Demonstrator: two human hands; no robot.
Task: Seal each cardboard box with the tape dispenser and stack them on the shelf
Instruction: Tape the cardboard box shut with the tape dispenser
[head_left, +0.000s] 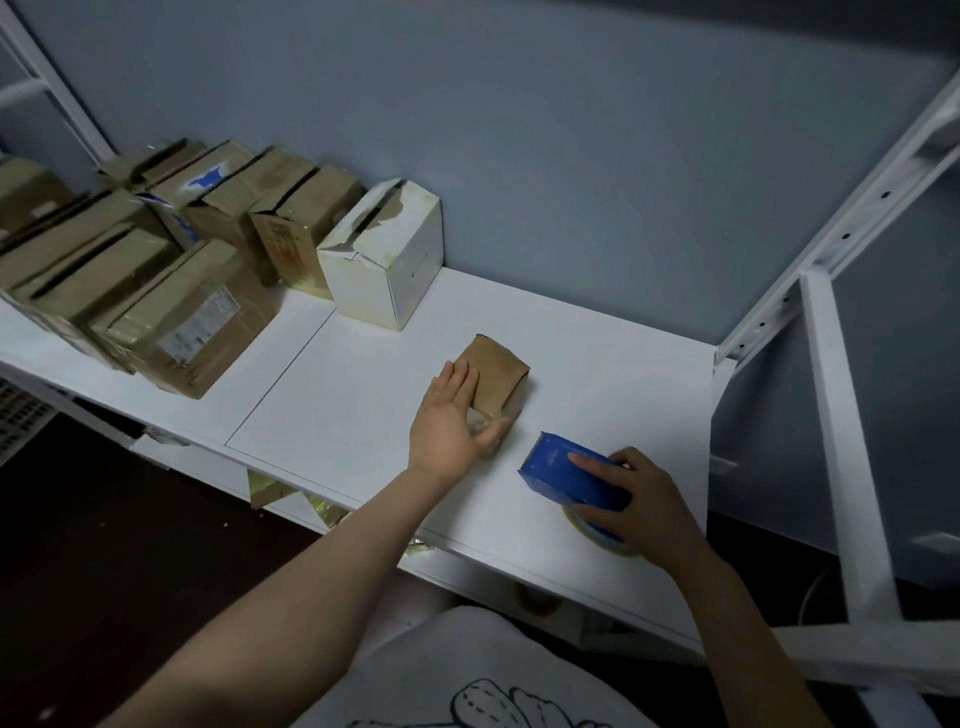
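Observation:
A small brown cardboard box lies on the white shelf board near its middle. My left hand rests flat on the box's near left side, fingers straight and thumb along its front end. To the right, my right hand grips a blue tape dispenser that sits on the board, its toothed edge pointing toward the box. A yellowish tape roll shows under the dispenser. A short gap separates the dispenser from the box.
Several brown cardboard boxes stand packed at the left of the board, with a white box at their right end against the blue-grey wall. White metal shelf uprights rise at the right. A lower shelf level shows beneath the front edge.

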